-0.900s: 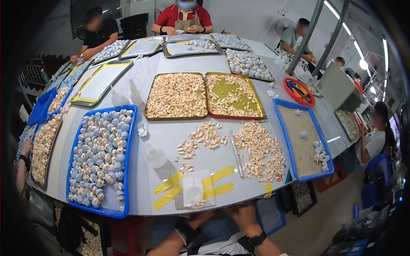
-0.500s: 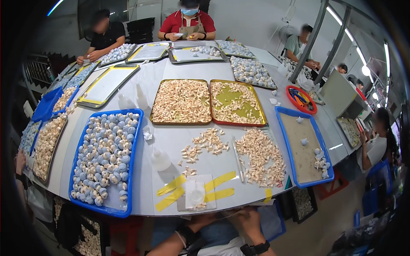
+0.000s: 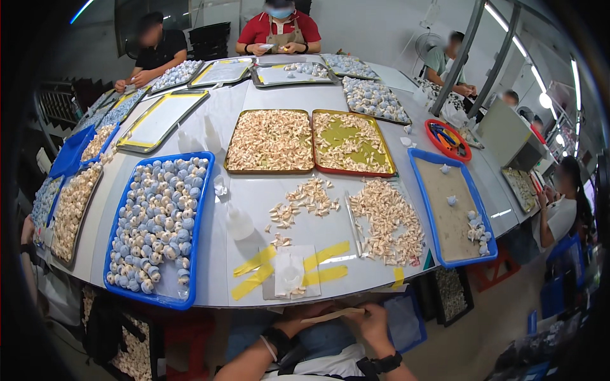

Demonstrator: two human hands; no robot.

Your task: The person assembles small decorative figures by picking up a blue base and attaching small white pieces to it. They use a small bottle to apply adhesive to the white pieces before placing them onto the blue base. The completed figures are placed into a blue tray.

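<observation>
Left hand: our left hand [image 3: 304, 317] sits below the near edge of the tabletop [image 3: 254, 197], over our lap, fingers curled onto the left end of a thin flat wooden stick [image 3: 333, 315].
Right hand: our right hand [image 3: 373, 322] closes around the right end of the same stick; a dark band sits on that wrist.
Stick: held level between both hands, just below the tabletop edge and clear of it.
Work patch: directly ahead of our hands, a small pale sheet [image 3: 291, 280] is fixed to the tabletop with yellow tape strips [image 3: 257, 262], with a few beige pieces on it.
Loose pieces: two heaps of beige pieces [image 3: 387, 219] lie on the bare tabletop beyond the patch, with a slim metal strip [image 3: 353, 223] between them.
Squeeze bottle: a small clear bottle [image 3: 239, 222] stands left of the heaps.
Left tray: a blue tray [image 3: 202, 190] filled with blue-grey and white round pieces.
Right tray: a blue tray [image 3: 422, 184], mostly bare, a few pale pieces near its far side.
Centre trays: two trays of beige pieces [image 3: 270, 140] side by side farther out.
Other people: several persons sit around the far rim.
</observation>
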